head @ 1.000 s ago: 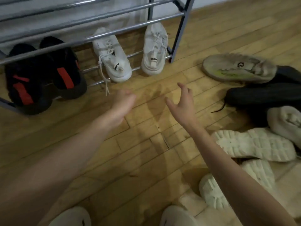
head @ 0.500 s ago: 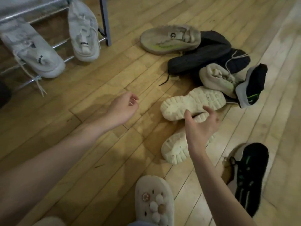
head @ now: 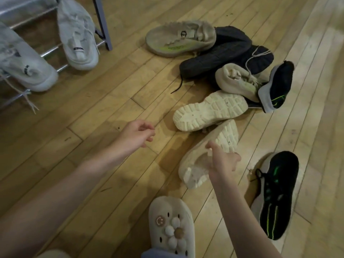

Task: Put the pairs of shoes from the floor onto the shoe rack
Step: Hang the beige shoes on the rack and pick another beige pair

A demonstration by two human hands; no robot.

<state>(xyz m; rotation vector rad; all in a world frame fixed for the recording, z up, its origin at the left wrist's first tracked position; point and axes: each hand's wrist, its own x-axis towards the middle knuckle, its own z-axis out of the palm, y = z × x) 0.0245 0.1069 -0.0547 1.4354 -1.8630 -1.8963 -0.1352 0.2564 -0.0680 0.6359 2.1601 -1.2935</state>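
Note:
My right hand (head: 223, 162) is closed around the side of a cream chunky-soled sneaker (head: 226, 135), which lies tilted on its edge on the wooden floor. Its partner (head: 210, 110) rests sole-up just beyond it. My left hand (head: 136, 133) hovers over bare floor to the left, fingers loosely curled and holding nothing. The metal shoe rack (head: 102, 23) stands at the top left, with a pair of white sneakers (head: 78, 41) on its lowest rails.
A pile lies beyond the cream pair: a beige shoe with a neon stripe (head: 178, 38), dark grey shoes (head: 219, 54), a cream knit shoe (head: 236, 81) and a black-and-green shoe (head: 277, 86). Its mate (head: 275, 194) lies at right. My clog (head: 171, 226) is below.
The view has swung right from the rack to the pile. My right hand dropped onto the nearer cream sneaker and took hold, tipping it on edge. My left hand stayed empty.

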